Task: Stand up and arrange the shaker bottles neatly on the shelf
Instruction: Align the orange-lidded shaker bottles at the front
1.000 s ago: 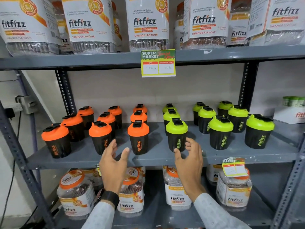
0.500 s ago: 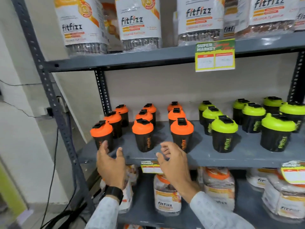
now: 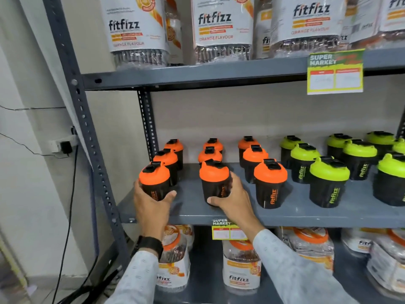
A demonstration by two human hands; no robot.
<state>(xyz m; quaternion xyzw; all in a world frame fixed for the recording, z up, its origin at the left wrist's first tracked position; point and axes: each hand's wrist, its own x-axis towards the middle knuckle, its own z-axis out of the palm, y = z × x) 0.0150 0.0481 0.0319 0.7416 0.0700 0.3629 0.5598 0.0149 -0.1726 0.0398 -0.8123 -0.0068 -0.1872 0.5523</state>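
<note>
Shelf (image 3: 295, 210) rows were nearly set; since a moment earlier, front orange shakers (image 3: 154, 183) (image 3: 215, 183) were gripped by left hand (image 3: 151, 205) and right hand (image 3: 232, 201), for final alignment.

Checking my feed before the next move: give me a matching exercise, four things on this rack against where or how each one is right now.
Things:
1. left hand
2. right hand
3. green-lidded shakers
4. price tag

Places or states:
A. clipped to the upper shelf edge
B. gripping the front shaker of the middle orange row
C. standing right of the orange ones
D. gripping the front-left orange shaker by the shelf post

Pairs: 1-D, 2-B, 3-C, 4-A
</note>
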